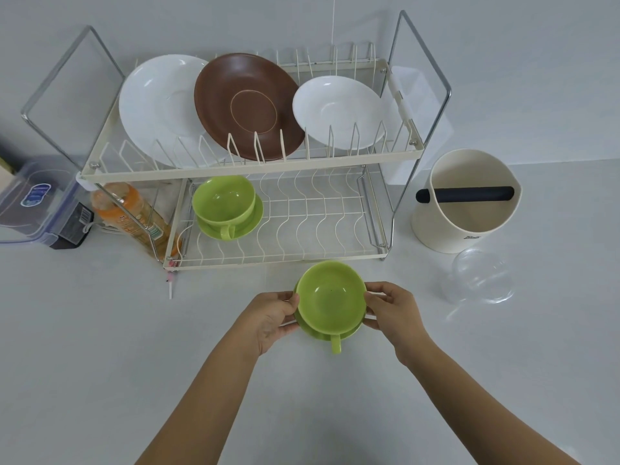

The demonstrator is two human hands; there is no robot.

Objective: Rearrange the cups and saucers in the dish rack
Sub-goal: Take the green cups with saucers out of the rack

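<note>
Both hands carry a green cup [330, 295] sitting on its green saucer [322, 332] just above the bench [100, 347], in front of the dish rack [278, 255]: the left hand [273, 317] pinches the set's rim at nine o'clock, the right hand [391, 312] at three. A matching cup and saucer [226, 204] already sit at the lower tier's left. This looks like the carrying step; next, the set probably goes level onto the bare wires towards twelve o'clock.

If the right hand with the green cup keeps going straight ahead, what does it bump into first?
Most likely the front rail of the rack. The right hand and left hand hold the cup on its saucer just in front of the lower shelf. Height is hard to judge, so it might pass over.
</note>
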